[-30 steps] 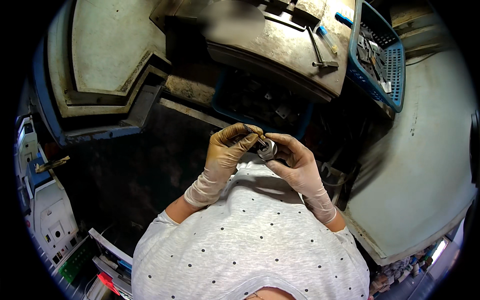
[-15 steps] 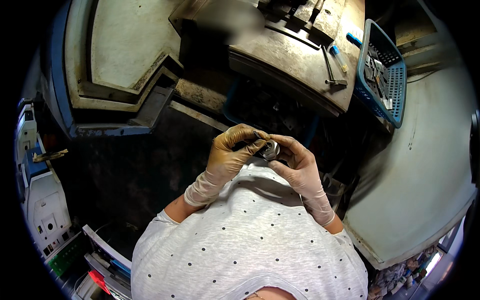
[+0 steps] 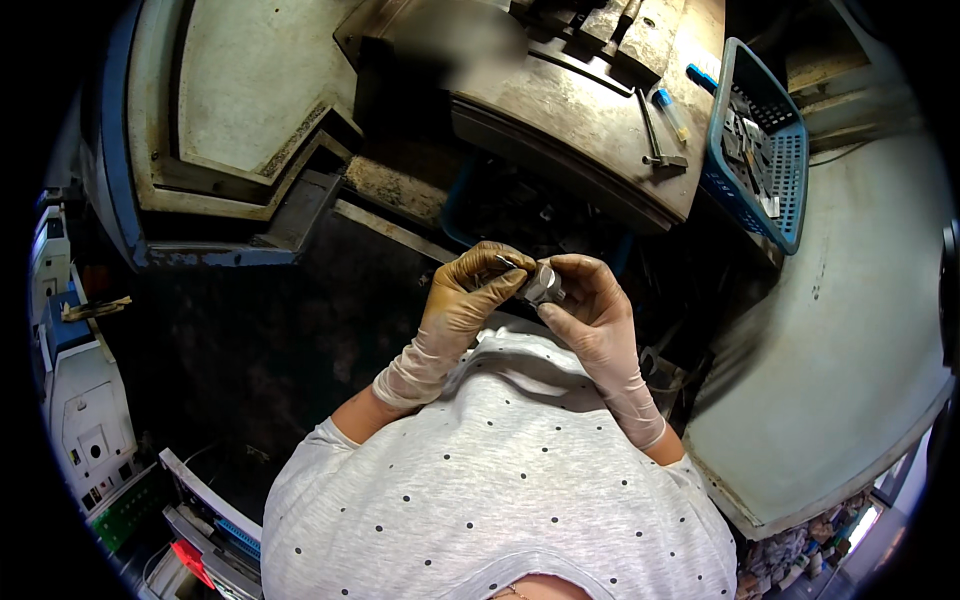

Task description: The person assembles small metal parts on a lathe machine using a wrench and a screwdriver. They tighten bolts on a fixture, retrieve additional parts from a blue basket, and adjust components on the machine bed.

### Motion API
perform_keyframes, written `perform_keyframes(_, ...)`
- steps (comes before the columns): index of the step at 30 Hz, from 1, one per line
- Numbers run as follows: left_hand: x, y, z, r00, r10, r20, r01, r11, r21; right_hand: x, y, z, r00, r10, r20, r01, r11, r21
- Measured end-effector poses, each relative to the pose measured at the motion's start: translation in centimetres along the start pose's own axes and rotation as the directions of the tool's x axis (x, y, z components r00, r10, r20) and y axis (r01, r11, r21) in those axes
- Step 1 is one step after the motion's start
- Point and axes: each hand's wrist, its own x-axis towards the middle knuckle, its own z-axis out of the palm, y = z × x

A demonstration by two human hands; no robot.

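Note:
Both my hands wear thin pale gloves and meet in front of my chest. In the fingers of my right hand [image 3: 598, 325] is a small silvery metal part [image 3: 543, 287], roughly cylindrical, gripped between thumb and fingertips. My left hand [image 3: 462, 305], its glove stained brown, is closed in a pinch beside that part. A thin metal piece [image 3: 507, 262] shows between its thumb and forefinger; its kind cannot be made out. The left fingertips touch or nearly touch the metal part.
Beyond my hands stands a worn machine table [image 3: 570, 120] with a T-handled wrench [image 3: 660, 159] and a blue-capped tube [image 3: 670, 115]. A blue plastic basket [image 3: 713, 165] of metal pieces is at right. Below the table, another blue bin [image 3: 460, 205] sits in shadow. A pale panel [image 3: 820, 340] fills the right.
The metal part has turned in my right hand, showing more of its bright side. My left fingertips have shifted slightly left. The whole view has moved a little.

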Motion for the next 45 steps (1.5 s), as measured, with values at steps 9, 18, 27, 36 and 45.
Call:
perform_keyframes(9, -0.2, -1.7, 1.4, 0.985, 0.081, -0.154, -0.102, 0.986, -0.133, -0.1, 0.8, -0.7, 0.985, -0.145, -0.090, 0.156, 0.979, 0.134)
perform_keyframes(18, -0.3, -1.1, 2.0, 0.926, 0.377, -0.031, -0.365, 0.911, 0.194, -0.4, 1.1, -1.4, 0.995, -0.062, -0.079, 0.075, 0.981, 0.181)
perform_keyframes(27, -0.5, -0.8, 2.1, 0.924, 0.382, -0.023, -0.361, 0.890, 0.278, 0.5, 0.8, -1.5, 0.996, -0.052, -0.074, 0.067, 0.973, 0.222)
perform_keyframes(36, -0.8, -0.2, 1.8, 0.914, 0.397, -0.082, -0.374, 0.904, 0.207, 0.8, 0.5, -1.4, 0.999, -0.013, -0.047, 0.025, 0.963, 0.267)
perform_keyframes(45, -0.5, 0.3, 1.9, 0.896, 0.444, 0.005, -0.420, 0.843, 0.335, 0.9, 0.0, -1.0, 0.990, -0.133, -0.054, 0.142, 0.960, 0.240)
